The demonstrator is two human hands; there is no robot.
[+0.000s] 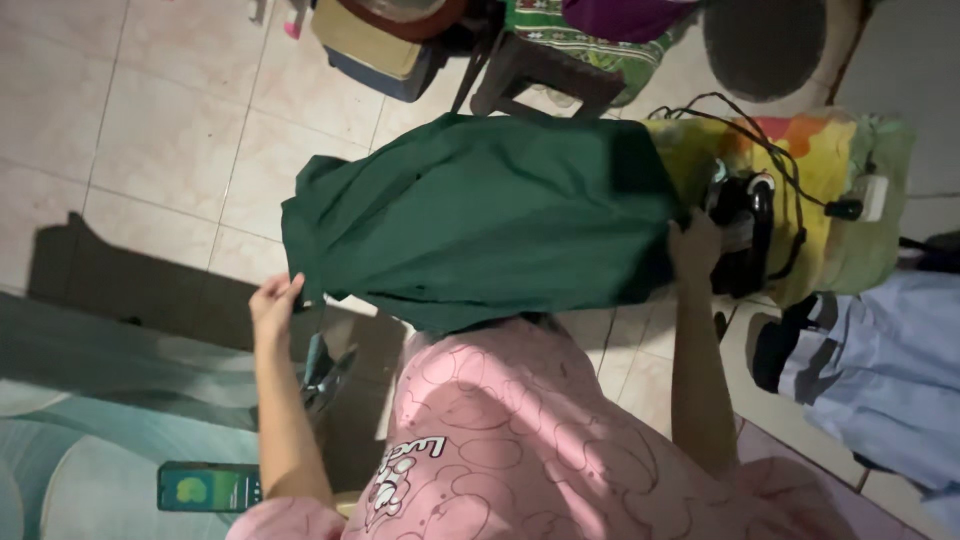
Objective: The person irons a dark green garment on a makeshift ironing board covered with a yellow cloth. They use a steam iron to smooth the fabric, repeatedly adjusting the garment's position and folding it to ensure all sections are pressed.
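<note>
A dark green garment [480,215] lies spread across a padded ironing surface [830,170] covered in a bright yellow, orange and green print, its cloth smooth over the middle and bunched into folds at the left end, where it hangs off over the pale tiled floor [160,130]. The person, seen from above in a pink patterned top [530,440], has the left hand [274,303] at the garment's lower left corner, fingers curled at the hem; whether they pinch the cloth cannot be told. The right hand [694,245] rests on the garment's right edge, fingers bent down onto the fabric, just beside a black iron [748,230] standing on the printed cover with its cord [770,150] looping toward a white plug [872,195]. At the top of the frame a blue bin [375,65] carries a flat tan lid with a round dish on it; its contents are hidden. A phone with a lit green screen [208,487] lies at lower left, and light blue cloth [880,370] is heaped at right.
</note>
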